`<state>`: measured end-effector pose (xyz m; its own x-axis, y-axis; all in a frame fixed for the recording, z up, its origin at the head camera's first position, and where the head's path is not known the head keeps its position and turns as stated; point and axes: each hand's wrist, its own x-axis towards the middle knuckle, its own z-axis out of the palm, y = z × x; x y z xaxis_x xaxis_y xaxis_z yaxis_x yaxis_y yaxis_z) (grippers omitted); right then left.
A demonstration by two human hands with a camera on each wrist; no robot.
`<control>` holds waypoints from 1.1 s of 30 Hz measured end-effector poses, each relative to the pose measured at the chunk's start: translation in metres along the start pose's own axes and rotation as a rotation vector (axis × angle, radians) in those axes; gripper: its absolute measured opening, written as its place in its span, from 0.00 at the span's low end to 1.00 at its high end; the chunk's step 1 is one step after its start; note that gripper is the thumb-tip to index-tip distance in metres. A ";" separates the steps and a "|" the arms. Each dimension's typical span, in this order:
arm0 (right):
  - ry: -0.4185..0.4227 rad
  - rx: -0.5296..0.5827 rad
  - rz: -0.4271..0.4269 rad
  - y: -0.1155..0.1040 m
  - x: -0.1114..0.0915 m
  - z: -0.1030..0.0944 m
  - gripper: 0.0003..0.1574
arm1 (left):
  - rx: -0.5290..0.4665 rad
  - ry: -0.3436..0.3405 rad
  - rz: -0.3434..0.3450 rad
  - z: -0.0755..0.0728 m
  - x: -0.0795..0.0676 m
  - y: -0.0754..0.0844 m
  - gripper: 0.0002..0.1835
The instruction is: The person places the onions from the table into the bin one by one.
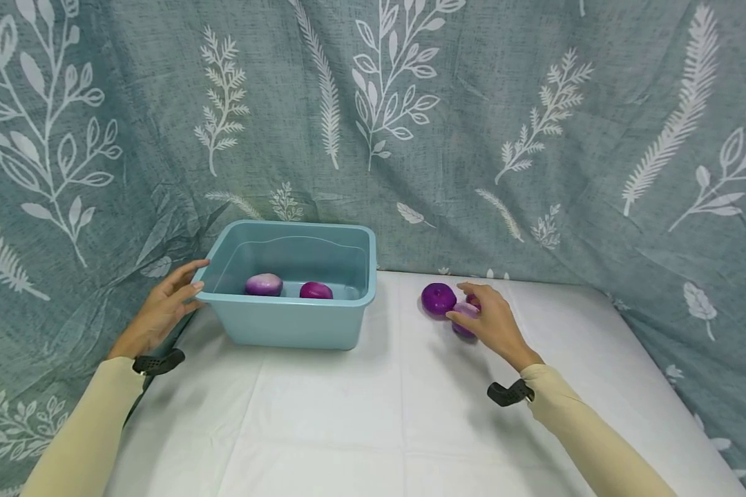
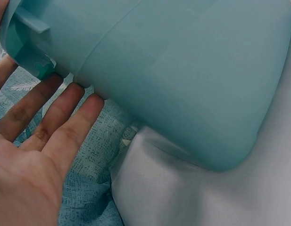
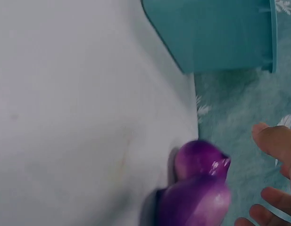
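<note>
A light blue plastic bin [image 1: 286, 323] stands on the white-covered table, with a pale purple onion [image 1: 264, 284] and a darker onion [image 1: 316, 290] inside. My left hand [image 1: 164, 307] is at the bin's left rim. In the left wrist view, its nearly straight fingers [image 2: 72, 134] touch the outer wall below the rim. To the right of the bin, my right hand [image 1: 494, 323] hovers over a group of onions, thumb and fingers spread apart. A dark purple onion [image 1: 438, 299] sits to its left; a paler one [image 1: 465, 326] lies beneath its fingers, and another is mostly hidden behind them.
White cloth [image 1: 329, 421] covers the table. A blue-green curtain [image 1: 447, 138] with white leaf prints hangs behind it and along both sides, close behind the bin. A black wrist strap [image 1: 511, 393] sits on my right wrist, another [image 1: 159, 362] on my left.
</note>
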<state>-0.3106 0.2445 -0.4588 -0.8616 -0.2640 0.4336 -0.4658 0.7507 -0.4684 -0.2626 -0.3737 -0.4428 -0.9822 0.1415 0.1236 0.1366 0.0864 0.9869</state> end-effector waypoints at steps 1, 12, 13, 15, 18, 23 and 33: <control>0.004 -0.009 0.004 0.005 -0.002 -0.001 0.40 | -0.001 0.001 0.000 0.000 0.000 0.000 0.31; -0.014 -0.046 0.106 0.038 -0.017 -0.001 0.43 | 0.022 -0.002 -0.010 -0.001 -0.002 0.000 0.31; -0.016 -0.049 0.116 0.039 -0.018 0.000 0.43 | 0.023 -0.002 -0.011 -0.001 -0.002 0.000 0.31; -0.020 -0.056 0.139 0.040 -0.019 0.001 0.44 | 0.024 -0.004 -0.013 -0.001 -0.002 0.000 0.31; -0.030 -0.060 0.178 0.042 -0.022 0.004 0.46 | 0.029 -0.007 -0.013 0.000 -0.002 0.000 0.31; -0.040 -0.075 0.223 0.043 -0.027 0.009 0.46 | 0.024 -0.013 -0.005 0.000 -0.002 0.000 0.31; -0.053 -0.081 0.238 0.046 -0.028 0.012 0.46 | 0.006 -0.012 0.003 0.002 -0.002 0.001 0.31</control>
<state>-0.3105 0.2786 -0.5016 -0.9554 -0.1038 0.2764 -0.2327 0.8408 -0.4887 -0.2599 -0.3722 -0.4423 -0.9801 0.1539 0.1253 0.1405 0.0922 0.9858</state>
